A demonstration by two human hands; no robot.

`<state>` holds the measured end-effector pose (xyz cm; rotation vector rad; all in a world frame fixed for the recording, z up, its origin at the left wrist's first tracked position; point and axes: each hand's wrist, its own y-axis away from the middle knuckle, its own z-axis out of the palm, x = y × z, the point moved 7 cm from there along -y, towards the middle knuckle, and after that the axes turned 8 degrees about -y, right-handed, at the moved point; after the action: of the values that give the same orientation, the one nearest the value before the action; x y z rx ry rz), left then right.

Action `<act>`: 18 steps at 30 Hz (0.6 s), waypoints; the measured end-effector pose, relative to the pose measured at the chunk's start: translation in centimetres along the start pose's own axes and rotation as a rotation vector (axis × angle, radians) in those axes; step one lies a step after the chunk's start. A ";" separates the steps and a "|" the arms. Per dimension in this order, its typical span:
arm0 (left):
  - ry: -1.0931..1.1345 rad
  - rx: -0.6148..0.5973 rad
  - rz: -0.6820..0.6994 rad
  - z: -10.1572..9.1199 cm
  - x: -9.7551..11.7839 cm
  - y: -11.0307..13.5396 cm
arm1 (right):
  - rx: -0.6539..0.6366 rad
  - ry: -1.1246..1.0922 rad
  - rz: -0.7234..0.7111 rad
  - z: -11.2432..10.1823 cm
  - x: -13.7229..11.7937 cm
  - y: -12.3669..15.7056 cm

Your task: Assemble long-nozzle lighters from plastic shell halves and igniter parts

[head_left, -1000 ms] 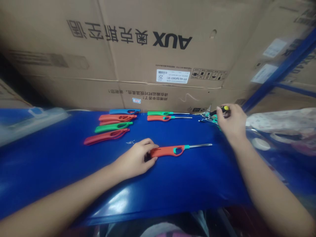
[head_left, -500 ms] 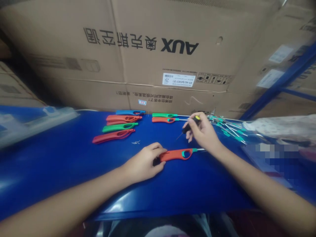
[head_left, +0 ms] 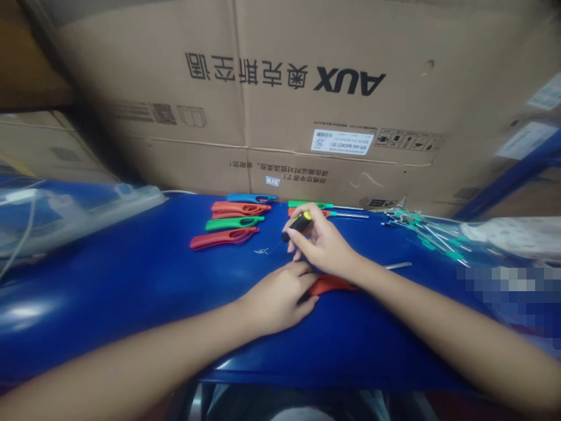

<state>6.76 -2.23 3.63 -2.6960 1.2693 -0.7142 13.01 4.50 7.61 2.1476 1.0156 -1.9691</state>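
Note:
My left hand [head_left: 284, 298] is closed on the rear of an orange long-nosed lighter [head_left: 332, 285] that lies on the blue tabletop, its metal tube pointing right. Part of the lighter is hidden by both hands. Above it, my right hand [head_left: 324, 240] grips a black and yellow screwdriver [head_left: 300, 222], its thin shaft slanting down to the left. The shaft's tip is beside a few tiny silvery pieces [head_left: 261, 251], probably screws; whether it touches them I cannot tell. Behind my right hand lie a green lighter [head_left: 322, 205] and another orange one [head_left: 346, 215] with metal tubes.
Several blue, orange, green and red lighter casings [head_left: 224, 237] lie in a row at left. A pile of metal tubes with teal parts [head_left: 432, 234] is at right. A large cardboard box [head_left: 272, 111] stands behind the blue table [head_left: 131, 280]. Clear plastic wrapping [head_left: 105, 213] lies far left.
My right hand has moved left with the screwdriver, from above the lighter's front to beside the tiny pieces. My left hand stays on the lighter. The camera view has shifted left.

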 end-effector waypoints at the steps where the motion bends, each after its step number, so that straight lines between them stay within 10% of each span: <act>1: 0.003 -0.003 0.002 0.0 0.0 0.0 | -0.002 -0.003 -0.003 0.1 0.1 0.0; 18: -0.001 -0.023 -0.036 -0.1 -0.4 0.0 | 0.085 -0.049 -0.120 -1.6 -2.4 0.0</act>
<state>6.51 -1.94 3.59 -2.7433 1.2396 -0.7063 14.48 4.28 10.05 2.1149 1.0960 -2.1447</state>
